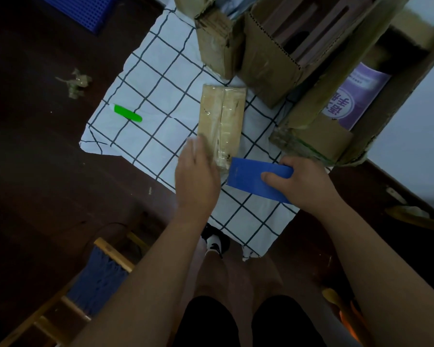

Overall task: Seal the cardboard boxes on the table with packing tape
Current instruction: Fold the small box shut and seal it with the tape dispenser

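Observation:
A small flat cardboard box lies on the white checked cloth, with shiny clear tape running along its length. My left hand rests at the box's near left corner, its fingers blurred. My right hand grips a flat blue plastic card, thumb on top. The card's left edge lies just below the box's near end.
A green-handled cutter lies on the cloth to the left. Several open cardboard boxes crowd the back right, one holding a purple packet. A tape scrap lies on the dark tabletop. A wooden chair stands lower left.

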A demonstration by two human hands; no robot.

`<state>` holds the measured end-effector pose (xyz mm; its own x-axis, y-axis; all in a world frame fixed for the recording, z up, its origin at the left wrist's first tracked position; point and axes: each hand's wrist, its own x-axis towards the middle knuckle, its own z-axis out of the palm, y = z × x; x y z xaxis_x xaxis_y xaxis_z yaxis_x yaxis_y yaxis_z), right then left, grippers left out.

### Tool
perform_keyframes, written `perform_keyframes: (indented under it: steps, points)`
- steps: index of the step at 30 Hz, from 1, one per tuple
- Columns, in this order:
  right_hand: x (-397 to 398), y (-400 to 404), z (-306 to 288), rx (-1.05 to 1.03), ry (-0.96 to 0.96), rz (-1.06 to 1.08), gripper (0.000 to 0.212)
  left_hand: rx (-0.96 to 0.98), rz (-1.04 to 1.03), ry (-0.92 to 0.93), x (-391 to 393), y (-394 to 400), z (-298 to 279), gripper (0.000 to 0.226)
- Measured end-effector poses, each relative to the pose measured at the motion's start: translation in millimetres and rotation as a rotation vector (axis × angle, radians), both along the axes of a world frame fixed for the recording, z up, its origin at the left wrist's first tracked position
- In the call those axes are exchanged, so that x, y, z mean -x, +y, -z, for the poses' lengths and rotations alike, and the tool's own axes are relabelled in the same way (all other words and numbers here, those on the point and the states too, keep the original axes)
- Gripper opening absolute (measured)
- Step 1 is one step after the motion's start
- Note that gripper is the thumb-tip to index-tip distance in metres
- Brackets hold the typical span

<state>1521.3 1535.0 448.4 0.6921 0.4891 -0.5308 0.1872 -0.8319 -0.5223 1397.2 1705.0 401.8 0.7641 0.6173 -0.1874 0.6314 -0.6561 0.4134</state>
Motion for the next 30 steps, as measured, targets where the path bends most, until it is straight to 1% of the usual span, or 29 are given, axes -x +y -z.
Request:
perform_keyframes:
  steps: [2, 3, 5, 9, 14, 22, 26, 28, 30]
  points:
    - [-0.9, 0.4, 0.4, -0.001, -0.009, -0.012, 0.038, 0.031, 0.214, 0.013, -0.1, -7.7, 7.7, 0.050]
    - [-0.9, 0.9, 0.3, 0.000, -0.012, -0.021, 0.038, 0.058, 0.264, 0.046, 1.5, -9.3, 12.7, 0.050]
    - [-2.8, -0.3, -0.3, 0.002, -0.009, -0.045, 0.035, 0.085, 0.303, 0.081, 6.9, -7.5, 22.8, 0.051]
    - [-12.1, -7.1, -6.6, -0.008, 0.015, -0.078, 0.031, 0.074, 0.371, 0.068, 11.8, -1.4, 32.4, 0.053]
    - [-14.3, -6.8, -13.5, 0.004, -0.037, -0.131, 0.031, 0.097, 0.375, 0.067, 11.7, -0.5, 33.6, 0.054]
    - [-15.1, -23.7, -9.9, -0.022, -0.036, -0.059, 0.041, 0.100, 0.331, 0.051, 13.7, -1.5, 37.4, 0.054]
    - [-14.9, -30.3, -10.3, -0.036, -0.025, -0.040, 0.034, 0.109, 0.331, 0.085, 14.9, -0.2, 38.8, 0.055]
    - [-17.2, -36.2, -11.5, -0.036, -0.005, -0.032, 0.035, 0.124, 0.325, 0.105, 14.0, 0.5, 37.5, 0.056]
    - [-18.0, -39.0, -13.2, -0.048, -0.023, -0.044, 0.035, 0.120, 0.318, 0.115, 12.4, -1.2, 35.9, 0.058]
